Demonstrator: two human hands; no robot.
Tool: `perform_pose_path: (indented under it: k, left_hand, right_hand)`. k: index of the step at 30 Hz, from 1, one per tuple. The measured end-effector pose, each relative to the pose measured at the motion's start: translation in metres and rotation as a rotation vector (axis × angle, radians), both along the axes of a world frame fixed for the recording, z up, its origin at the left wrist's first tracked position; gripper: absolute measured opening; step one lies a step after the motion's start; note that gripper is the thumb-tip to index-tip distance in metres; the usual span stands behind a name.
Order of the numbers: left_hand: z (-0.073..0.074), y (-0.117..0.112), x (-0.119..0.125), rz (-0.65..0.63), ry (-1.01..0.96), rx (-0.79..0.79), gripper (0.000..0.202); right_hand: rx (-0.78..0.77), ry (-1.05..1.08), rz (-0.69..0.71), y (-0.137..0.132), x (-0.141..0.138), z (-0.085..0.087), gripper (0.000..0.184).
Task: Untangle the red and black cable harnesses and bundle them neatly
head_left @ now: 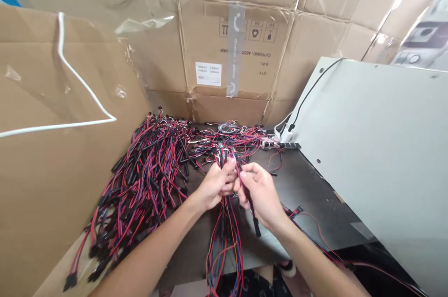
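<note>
My left hand (221,182) is closed around a bundle of red, blue and black wires (226,241), whose lengths hang down over the table's front edge. Close beside it, my right hand (258,190) pinches a single wire harness (252,213) with a black sleeve, its lower end pointing down toward the table. The upper ends of both meet just above my fingers, near several black connectors (220,146). Details at the fingertips are too small to make out.
A large heap of wire harnesses (150,171) lies on the left, with more loose wires (241,134) at the back. Cardboard (70,171) stands left, a white panel (371,147) right. A white plug (287,135) sits at the back right of the dark table (308,199).
</note>
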State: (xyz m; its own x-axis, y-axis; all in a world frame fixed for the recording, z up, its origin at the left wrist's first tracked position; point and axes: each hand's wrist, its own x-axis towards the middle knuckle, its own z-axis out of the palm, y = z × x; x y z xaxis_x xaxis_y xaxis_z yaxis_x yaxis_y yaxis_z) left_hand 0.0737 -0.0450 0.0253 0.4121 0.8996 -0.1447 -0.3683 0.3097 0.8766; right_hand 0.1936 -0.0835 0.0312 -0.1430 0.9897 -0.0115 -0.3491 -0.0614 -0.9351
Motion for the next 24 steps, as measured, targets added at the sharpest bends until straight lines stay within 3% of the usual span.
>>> perform_pose_path:
  k: [4,11,16,19,24]
  left_hand:
    - [-0.005,0.000,0.002,0.037,0.082,0.032,0.050]
    - [-0.007,0.000,0.004,0.071,0.129,-0.002,0.055]
    - [-0.004,0.002,0.004,0.253,0.096,-0.017,0.034]
    - [0.002,0.010,-0.002,0.301,-0.008,-0.005,0.028]
    - [0.015,0.026,-0.021,0.465,-0.150,0.047,0.026]
  right_hand:
    - [0.089,-0.190,-0.053,0.011,-0.014,-0.012,0.022]
    - [0.082,-0.152,-0.140,0.015,-0.026,-0.017,0.019]
    - [0.074,-0.174,-0.032,0.005,-0.020,-0.018,0.023]
    - [0.137,-0.442,0.073,-0.007,-0.002,-0.014,0.016]
    - [0.418,-1.026,0.193,-0.014,0.046,-0.015,0.014]
